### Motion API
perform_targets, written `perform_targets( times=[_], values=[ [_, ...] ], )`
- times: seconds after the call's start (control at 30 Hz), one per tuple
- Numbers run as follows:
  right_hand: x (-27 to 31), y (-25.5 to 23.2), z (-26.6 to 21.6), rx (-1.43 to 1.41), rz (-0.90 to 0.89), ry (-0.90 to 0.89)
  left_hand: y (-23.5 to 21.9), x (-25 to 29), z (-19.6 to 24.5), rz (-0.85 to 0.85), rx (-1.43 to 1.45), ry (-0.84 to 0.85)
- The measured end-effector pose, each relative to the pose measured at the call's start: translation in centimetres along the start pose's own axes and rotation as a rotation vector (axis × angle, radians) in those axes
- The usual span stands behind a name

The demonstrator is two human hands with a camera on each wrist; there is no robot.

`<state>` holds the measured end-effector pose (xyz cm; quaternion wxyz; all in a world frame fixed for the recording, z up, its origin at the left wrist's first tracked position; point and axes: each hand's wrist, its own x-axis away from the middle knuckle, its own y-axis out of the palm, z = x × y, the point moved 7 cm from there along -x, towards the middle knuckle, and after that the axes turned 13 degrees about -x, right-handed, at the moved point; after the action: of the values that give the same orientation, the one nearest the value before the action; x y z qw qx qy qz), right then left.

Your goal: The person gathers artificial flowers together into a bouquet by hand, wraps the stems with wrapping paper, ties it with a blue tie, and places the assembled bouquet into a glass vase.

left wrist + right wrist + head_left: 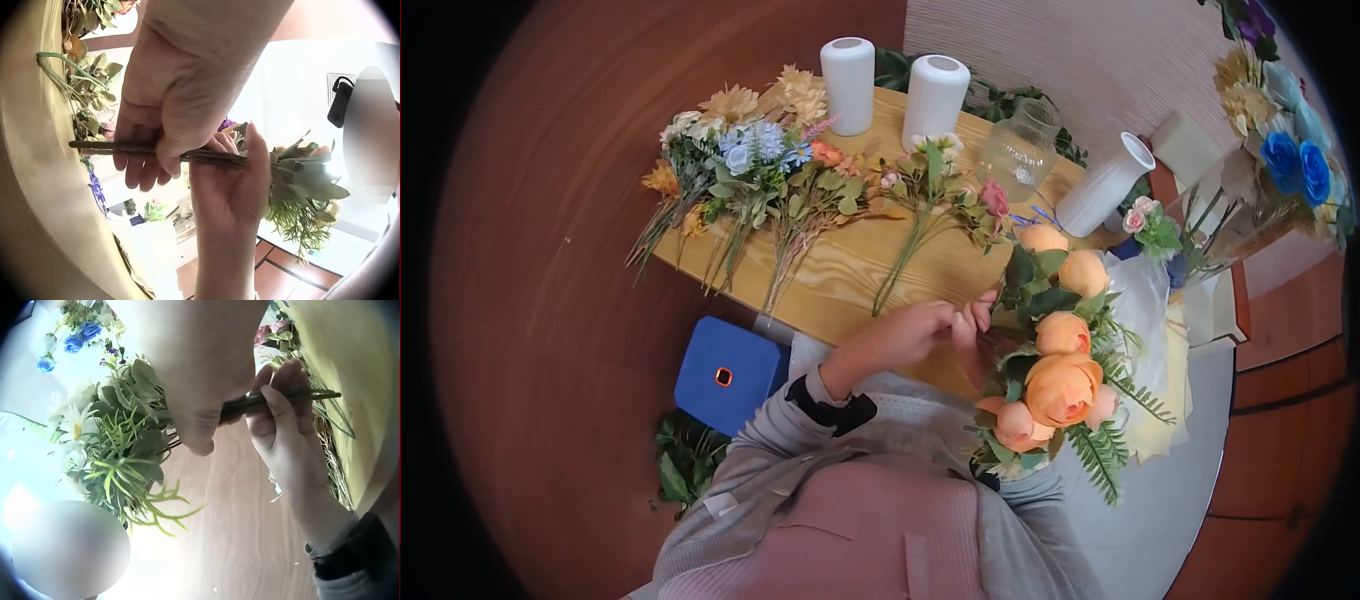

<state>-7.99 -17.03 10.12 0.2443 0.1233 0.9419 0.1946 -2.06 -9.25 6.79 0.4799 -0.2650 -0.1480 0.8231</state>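
At table edge, your left hand (pixel 900 335) and right hand (pixel 228 181) both curl round the stems (pixel 206 156) of the orange bouquet (pixel 1055 370). Stem bundle's long axis runs from 9 o'clock at your left hand to 3 o'clock, where blooms fan past your right; hands touch, left hand nearer the stem ends.

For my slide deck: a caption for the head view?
Both hands grip the stems of an orange rose bouquet over a wooden table.
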Motion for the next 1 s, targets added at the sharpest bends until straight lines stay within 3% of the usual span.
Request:
perform_targets(
  times=[0.03,0.1,0.13,0.2,0.27,0.3,0.33,0.4,0.43,0.5,0.6,0.7,0.93,1.0],
  values=[
    [0.0,-0.3,-0.2,0.159,0.157,0.059,-0.5,0.3,0.6,0.004,-0.004,-0.003],
    [-1.3,1.1,-2.5,0.304,0.109,-0.012,-3.3,1.4,2.1,0.201,-0.151,-0.090],
    [-1.8,1.5,-3.5,0.451,0.066,-0.087,-3.8,2.0,1.7,0.207,-0.158,-0.093],
    [-1.8,1.2,-3.1,0.477,0.078,-0.080,-6.3,4.0,0.8,0.389,-0.376,-0.130],
    [-1.9,1.8,-4.0,0.340,0.192,0.094,-9.2,6.4,-2.7,0.423,-0.395,-0.432],
    [-1.1,-1.2,-2.5,-0.513,0.439,0.490,-11.4,8.2,-3.7,0.603,-0.559,-0.400],
    [-1.1,-1.1,-2.4,-0.512,0.441,0.491,-13.1,9.9,-4.3,0.781,-0.723,-0.361],
    [-1.2,-1.1,-2.5,-0.496,0.450,0.470,-15.4,11.8,-3.5,0.906,-0.932,-0.505],
    [-1.1,-1.0,-2.5,-0.488,0.455,0.460,-15.8,12.3,-3.8,0.904,-0.930,-0.504],
    [-1.1,-0.8,-2.4,-0.471,0.460,0.441,-16.4,13.1,-5.2,0.785,-1.127,-0.740],
    [-1.2,-0.4,-2.4,-0.442,0.465,0.413,-16.5,13.1,-8.2,0.688,-0.936,-0.754],
    [-1.2,0.0,-2.4,-0.409,0.476,0.381,-16.8,12.7,-8.0,0.706,-0.867,-0.771],
    [-0.9,0.2,-2.5,-0.342,0.492,0.329,-16.0,12.2,-5.8,0.910,-0.960,-0.539],
    [-1.1,-0.1,-2.5,-0.368,0.535,0.395,-15.7,11.7,-5.5,0.921,-0.779,-0.518]
  ],
)
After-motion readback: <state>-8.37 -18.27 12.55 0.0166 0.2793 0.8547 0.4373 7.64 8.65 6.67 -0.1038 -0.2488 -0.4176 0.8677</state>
